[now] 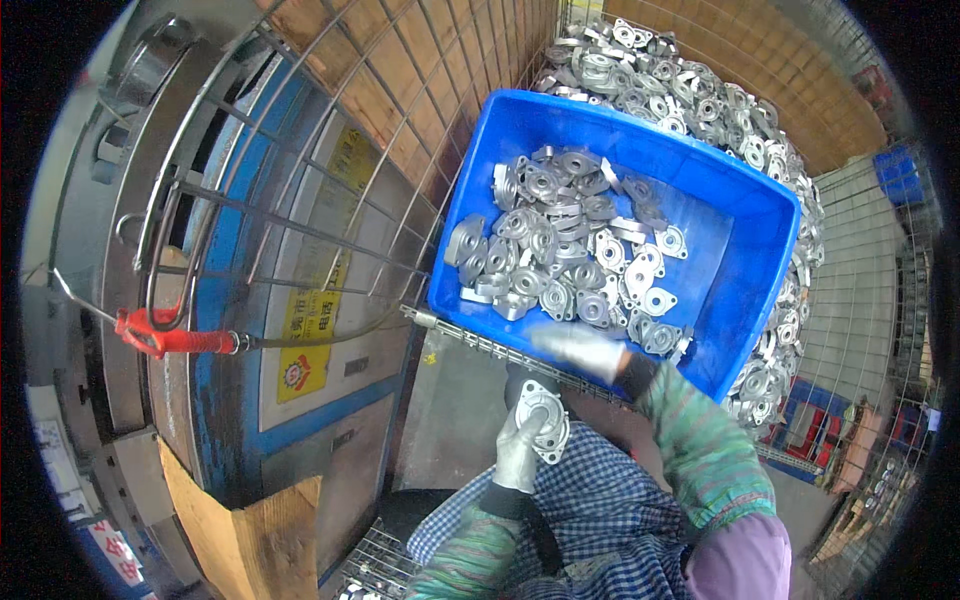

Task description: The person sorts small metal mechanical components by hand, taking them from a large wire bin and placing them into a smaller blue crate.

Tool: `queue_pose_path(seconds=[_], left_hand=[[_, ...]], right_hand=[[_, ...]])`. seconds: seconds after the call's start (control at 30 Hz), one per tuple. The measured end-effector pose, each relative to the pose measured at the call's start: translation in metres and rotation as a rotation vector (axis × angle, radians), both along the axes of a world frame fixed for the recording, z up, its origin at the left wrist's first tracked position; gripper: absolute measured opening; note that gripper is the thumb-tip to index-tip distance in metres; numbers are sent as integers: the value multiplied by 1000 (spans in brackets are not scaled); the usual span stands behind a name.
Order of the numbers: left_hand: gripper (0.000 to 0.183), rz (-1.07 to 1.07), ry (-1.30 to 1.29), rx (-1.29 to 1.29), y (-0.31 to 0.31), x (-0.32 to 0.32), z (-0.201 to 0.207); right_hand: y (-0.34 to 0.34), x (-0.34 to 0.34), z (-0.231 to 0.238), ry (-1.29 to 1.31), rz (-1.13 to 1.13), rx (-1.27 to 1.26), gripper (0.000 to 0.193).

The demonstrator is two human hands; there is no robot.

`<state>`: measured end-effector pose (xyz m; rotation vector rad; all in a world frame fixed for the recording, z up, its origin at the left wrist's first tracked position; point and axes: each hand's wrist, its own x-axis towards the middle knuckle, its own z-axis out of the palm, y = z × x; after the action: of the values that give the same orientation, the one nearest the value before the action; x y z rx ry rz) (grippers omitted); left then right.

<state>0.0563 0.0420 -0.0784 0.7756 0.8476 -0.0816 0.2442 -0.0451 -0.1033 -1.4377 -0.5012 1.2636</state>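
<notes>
The gloved left hand [516, 458], low in the middle of the frame, has its fingers closed on a flanged metal part [552, 442]; the gloved right hand [580, 350], near the centre, is a blur at the near edge of the blue bin [660, 148], and I cannot tell how far its fingers open or whether they hold anything; loose castings [540, 238] fill the bin's left side; a bigger heap [690, 95] rises at upper right

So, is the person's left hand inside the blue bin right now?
No, the left hand holds a metal part outside the bin, on the person's side of it.
</notes>
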Motion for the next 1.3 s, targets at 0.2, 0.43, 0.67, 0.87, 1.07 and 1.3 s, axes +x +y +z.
queue_pose_path(seconds=[0.2, 0.43, 0.67, 0.87, 1.07, 1.3], left_hand=[[38, 55, 88, 43, -1, 2, -5], [38, 86, 149, -89, 2, 11, -9], [41, 73, 118, -77, 1, -1, -20], [38, 86, 92, -54, -1, -3, -8], [38, 190, 5, 40, -11, -13, 3], [40, 262, -107, 133, -10, -25, 43]], right_hand=[[23, 66, -112, -605, -107, -785, 41], [50, 67, -199, -807, 51, -1306, 42], [50, 58, -148, -761, -82, -1314, 35], [31, 50, -93, -727, -30, -1253, 42], [-33, 20, -89, -574, -600, -664, 43], [-76, -59, 63, 283, -544, -151, 39]])
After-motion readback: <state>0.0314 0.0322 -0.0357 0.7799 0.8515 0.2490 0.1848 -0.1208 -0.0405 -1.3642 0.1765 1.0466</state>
